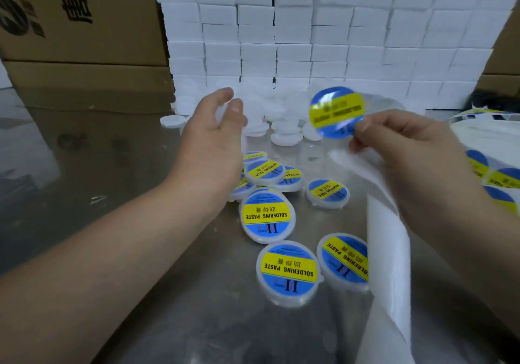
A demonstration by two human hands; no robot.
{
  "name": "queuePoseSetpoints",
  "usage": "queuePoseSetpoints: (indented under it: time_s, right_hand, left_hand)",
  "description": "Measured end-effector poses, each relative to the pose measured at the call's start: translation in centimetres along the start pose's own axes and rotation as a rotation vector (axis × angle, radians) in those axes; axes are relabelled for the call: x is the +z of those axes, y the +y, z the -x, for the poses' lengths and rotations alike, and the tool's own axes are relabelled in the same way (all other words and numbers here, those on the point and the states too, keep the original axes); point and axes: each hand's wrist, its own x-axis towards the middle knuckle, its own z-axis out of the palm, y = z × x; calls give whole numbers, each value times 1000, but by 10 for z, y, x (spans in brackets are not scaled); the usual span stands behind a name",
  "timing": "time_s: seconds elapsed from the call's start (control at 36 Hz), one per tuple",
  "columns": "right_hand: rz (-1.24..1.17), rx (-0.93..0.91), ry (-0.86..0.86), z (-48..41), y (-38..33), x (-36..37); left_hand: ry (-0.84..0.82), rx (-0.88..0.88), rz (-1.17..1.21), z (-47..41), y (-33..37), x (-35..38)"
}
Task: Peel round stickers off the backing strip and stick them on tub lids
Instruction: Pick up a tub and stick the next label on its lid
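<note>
My right hand [402,144] pinches a round blue and yellow sticker [334,111] by its lower right edge and holds it up above the table. The white backing strip [385,251] hangs from the same hand and curls down toward me. My left hand [208,138] is raised to the left of the sticker, its thumb and fingers curled round a plain white tub [222,111] that is mostly hidden. Several tubs with stickered lids [287,270] lie on the metal table [197,307] between my arms.
A heap of plain white tubs [284,135] sits behind the hands. More stickers on their strip [495,178] lie at the right edge. A wall of white boxes [309,40] stands at the back. Cardboard cartons [78,26] stand at the left.
</note>
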Motion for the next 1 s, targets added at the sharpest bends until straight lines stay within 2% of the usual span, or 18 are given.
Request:
queuePoseSetpoints:
  time_s: [0.06, 0.17, 0.44, 0.72, 1.0]
  right_hand:
    - [-15, 50, -128, 5, 1, 5]
    - [26, 73, -314, 10, 3, 9]
    - [-53, 76, -418, 11, 1, 9]
    - [-89, 95, -542, 12, 1, 7]
    - [-76, 71, -587, 11, 3, 6]
  left_hand:
    - [-59, -56, 182, 4, 3, 2]
    - [-213, -72, 269, 8, 4, 1]
    - [-478, -368, 605, 10, 8, -1]
    - [-575, -278, 554, 12, 5, -1]
    - [-559, -208, 549, 14, 0, 3]
